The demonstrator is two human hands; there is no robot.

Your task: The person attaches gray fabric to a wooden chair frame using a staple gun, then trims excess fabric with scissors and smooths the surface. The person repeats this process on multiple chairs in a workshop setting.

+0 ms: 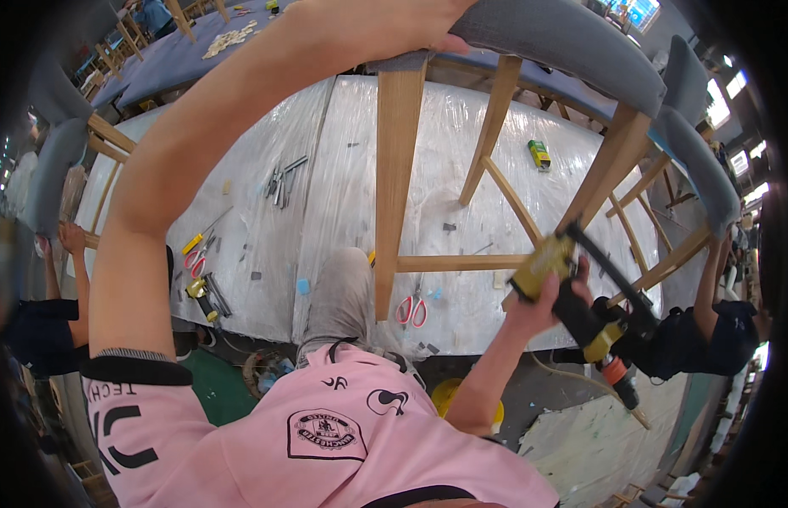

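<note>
My left hand [402,27] grips the edge of a chair's grey upholstered seat [555,42] at the top of the view. The chair's pale wooden legs [397,169] point down toward the plastic-covered table [326,144], joined by a low wooden stretcher [461,263]. At the right, my right hand [536,311] is wrapped round the handle of a yellow and black air stapler [599,340], slightly blurred. A long black magazine runs along it. The stapler's upper end lies close to a rear stretcher; whether they touch, I cannot tell.
Red-handled scissors [412,311], a yellow-handled screwdriver [192,244], another yellow and black air tool [199,292], metal strips [284,182] and a green-yellow box [539,155] lie on the table. People handle grey chairs on both sides. Wood pieces [230,39] lie on a blue surface behind.
</note>
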